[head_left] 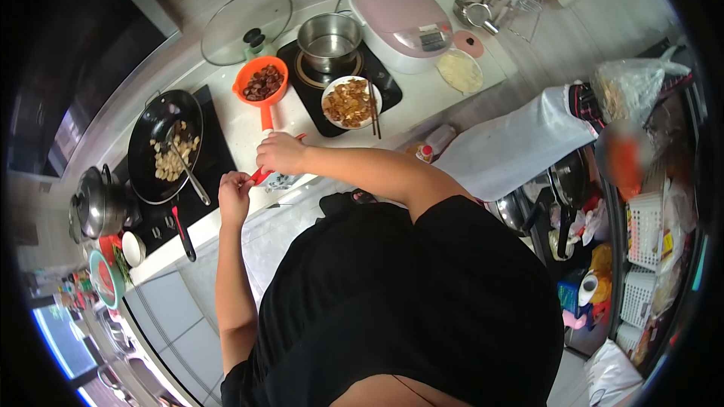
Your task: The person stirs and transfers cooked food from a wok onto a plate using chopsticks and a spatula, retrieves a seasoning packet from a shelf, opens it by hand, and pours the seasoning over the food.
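Note:
My left hand (pixel 234 190) is closed at the counter's front edge, its fingertips pinching one end of a slim red item (pixel 259 176). Just beyond it, my right hand (pixel 280 155) bends over the same item with curled fingers. What kind of thing it is I cannot make out; a patterned object (pixel 282 180) shows below my right hand, mostly hidden. The handle of an orange strainer bowl (pixel 274 64) holding dark brown pieces points toward my right hand. To the left, a black wok (pixel 140 152) holds pale chunks and a metal spatula (pixel 193 181).
A steel pot (pixel 329 36) stands on an induction cooker (pixel 388 90), beside a plate (pixel 329 119) of browned food with chopsticks (pixel 373 109). Behind are a rice cooker (pixel 400 15) and a glass lid (pixel 234 15). A lidded pot (pixel 102 203) sits far left; shelves (pixel 641 286) stand right.

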Demonstrator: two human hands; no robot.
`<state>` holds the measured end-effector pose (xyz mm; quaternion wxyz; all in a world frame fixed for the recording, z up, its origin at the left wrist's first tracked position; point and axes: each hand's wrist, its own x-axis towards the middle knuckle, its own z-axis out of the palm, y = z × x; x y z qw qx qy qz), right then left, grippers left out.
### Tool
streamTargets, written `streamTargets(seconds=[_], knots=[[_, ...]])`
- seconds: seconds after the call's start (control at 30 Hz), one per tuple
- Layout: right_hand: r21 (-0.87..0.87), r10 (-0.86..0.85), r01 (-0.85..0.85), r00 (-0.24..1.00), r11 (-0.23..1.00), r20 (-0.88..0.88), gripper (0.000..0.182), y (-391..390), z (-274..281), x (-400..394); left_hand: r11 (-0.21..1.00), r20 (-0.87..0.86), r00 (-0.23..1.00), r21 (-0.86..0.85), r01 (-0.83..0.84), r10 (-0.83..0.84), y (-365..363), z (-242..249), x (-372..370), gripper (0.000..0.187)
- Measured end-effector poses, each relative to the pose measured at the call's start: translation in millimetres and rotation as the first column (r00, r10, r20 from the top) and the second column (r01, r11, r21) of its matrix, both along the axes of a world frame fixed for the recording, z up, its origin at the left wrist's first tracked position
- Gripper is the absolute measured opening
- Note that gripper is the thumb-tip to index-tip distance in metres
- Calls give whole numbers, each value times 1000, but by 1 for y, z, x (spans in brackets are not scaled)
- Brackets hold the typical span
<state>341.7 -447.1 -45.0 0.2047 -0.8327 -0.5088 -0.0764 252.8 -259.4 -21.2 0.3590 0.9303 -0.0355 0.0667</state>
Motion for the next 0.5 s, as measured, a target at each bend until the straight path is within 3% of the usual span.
streamTargets(seconds=[0.07,0.2,0.4,0.5], knots=[[34,-9,7,999,999,43,18,2,-3,-2,995,61,996,77,59,-64,-2,5,2,9],[67,-39,33,996,997,84,16,-2,-5,-6,995,-48,998,86,49,-45,-14,15,7,8],[155,-133,110,980,982,150,11,-28,4,-18,927,47,982,342,154,-181,-28,18,12,4],[158,-99,84,991,984,88,9,-42,0,-21,891,48,962,393,229,-269,-38,33,10,3]])
